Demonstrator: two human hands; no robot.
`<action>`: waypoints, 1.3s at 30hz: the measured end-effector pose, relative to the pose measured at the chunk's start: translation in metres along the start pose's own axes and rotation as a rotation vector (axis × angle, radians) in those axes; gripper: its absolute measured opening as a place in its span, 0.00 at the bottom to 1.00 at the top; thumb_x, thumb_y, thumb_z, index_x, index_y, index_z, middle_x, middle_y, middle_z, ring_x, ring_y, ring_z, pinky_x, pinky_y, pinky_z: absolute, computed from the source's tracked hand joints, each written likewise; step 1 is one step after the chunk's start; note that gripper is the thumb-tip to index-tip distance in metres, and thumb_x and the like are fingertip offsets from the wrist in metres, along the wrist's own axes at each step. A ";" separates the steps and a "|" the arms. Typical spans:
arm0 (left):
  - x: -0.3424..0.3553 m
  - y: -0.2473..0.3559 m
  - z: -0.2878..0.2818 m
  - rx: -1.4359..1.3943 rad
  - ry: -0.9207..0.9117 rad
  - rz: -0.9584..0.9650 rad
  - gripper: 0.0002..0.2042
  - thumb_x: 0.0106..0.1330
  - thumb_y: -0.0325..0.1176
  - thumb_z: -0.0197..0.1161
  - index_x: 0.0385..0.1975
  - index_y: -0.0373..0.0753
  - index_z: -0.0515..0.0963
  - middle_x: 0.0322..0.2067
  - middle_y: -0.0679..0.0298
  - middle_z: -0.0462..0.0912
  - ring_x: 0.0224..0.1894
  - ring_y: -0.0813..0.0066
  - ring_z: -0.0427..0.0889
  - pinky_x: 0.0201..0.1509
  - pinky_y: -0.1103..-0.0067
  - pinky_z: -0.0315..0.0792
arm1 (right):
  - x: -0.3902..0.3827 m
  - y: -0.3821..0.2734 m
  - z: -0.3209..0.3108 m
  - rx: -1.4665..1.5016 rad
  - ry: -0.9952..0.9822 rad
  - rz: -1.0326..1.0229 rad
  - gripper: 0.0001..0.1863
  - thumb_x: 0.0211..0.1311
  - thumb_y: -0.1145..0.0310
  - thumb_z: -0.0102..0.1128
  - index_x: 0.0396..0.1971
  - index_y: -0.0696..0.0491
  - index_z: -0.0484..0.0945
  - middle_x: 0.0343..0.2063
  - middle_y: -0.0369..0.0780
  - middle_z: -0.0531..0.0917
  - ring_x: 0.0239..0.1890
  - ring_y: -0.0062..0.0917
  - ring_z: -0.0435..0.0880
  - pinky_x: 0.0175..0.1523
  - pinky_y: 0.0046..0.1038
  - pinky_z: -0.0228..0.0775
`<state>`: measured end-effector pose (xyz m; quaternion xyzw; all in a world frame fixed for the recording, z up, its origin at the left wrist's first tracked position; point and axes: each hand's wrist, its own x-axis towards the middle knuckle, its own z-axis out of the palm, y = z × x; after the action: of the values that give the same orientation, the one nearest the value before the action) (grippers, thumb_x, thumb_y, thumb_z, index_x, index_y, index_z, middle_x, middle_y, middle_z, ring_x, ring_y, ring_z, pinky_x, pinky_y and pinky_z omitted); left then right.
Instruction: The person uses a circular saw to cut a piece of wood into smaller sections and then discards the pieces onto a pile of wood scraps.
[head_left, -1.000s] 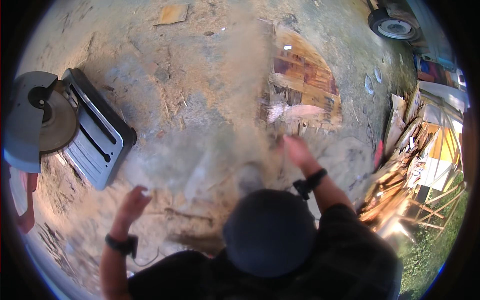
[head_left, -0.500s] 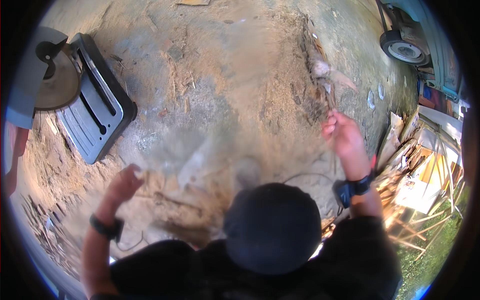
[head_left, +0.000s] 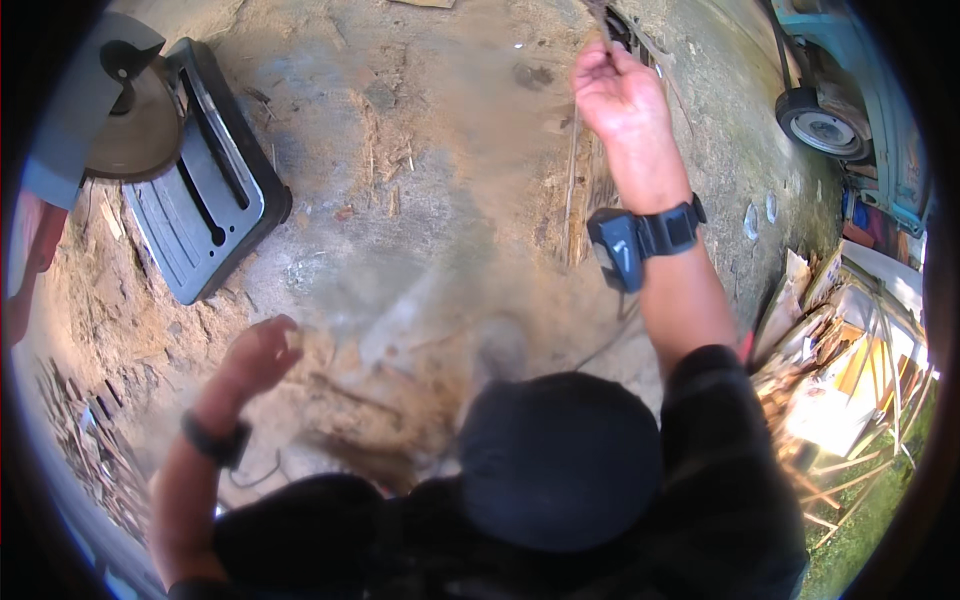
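The right hand (head_left: 622, 95), palm up at the upper right of centre, has its fingers closed on a splintered wood piece (head_left: 604, 22) at the frame's top edge. The left hand (head_left: 260, 357), at lower left beneath the chop saw (head_left: 190, 225), is half curled; whether it grips anything, I cannot tell.

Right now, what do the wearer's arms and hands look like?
Left hand and right hand are gloveless. Each arm has a black wrist strap with dark boxy device; the right one shows a pale marking and thin cable. Sleeves: short, black.
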<state>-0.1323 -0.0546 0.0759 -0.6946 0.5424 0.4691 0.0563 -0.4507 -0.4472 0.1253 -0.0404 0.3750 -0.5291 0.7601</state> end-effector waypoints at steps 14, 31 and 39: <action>0.003 -0.024 0.030 -0.057 0.050 0.150 0.16 0.59 0.35 0.68 0.45 0.36 0.76 0.31 0.54 0.84 0.34 0.56 0.85 0.39 0.67 0.79 | -0.017 -0.019 -0.210 -0.962 0.388 -0.496 0.07 0.63 0.73 0.59 0.38 0.59 0.81 0.29 0.36 0.82 0.27 0.19 0.79 0.33 0.23 0.73; 0.015 0.022 0.014 0.014 -0.102 0.070 0.20 0.63 0.42 0.65 0.51 0.39 0.75 0.38 0.54 0.84 0.42 0.58 0.84 0.47 0.68 0.78 | -0.017 -0.031 -0.265 -0.639 0.605 0.064 0.17 0.66 0.61 0.63 0.47 0.56 0.78 0.38 0.41 0.85 0.36 0.29 0.86 0.36 0.32 0.79; 0.025 0.027 0.020 0.028 -0.047 0.200 0.19 0.62 0.41 0.66 0.49 0.39 0.76 0.35 0.54 0.84 0.39 0.55 0.84 0.44 0.66 0.78 | -0.030 -0.016 -0.221 -0.225 0.063 0.105 0.15 0.65 0.63 0.63 0.49 0.52 0.78 0.43 0.39 0.85 0.43 0.29 0.85 0.47 0.31 0.79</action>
<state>-0.1669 -0.0718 0.0585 -0.6250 0.6139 0.4811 0.0316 -0.6035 -0.3551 -0.0102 -0.0889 0.4572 -0.4443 0.7653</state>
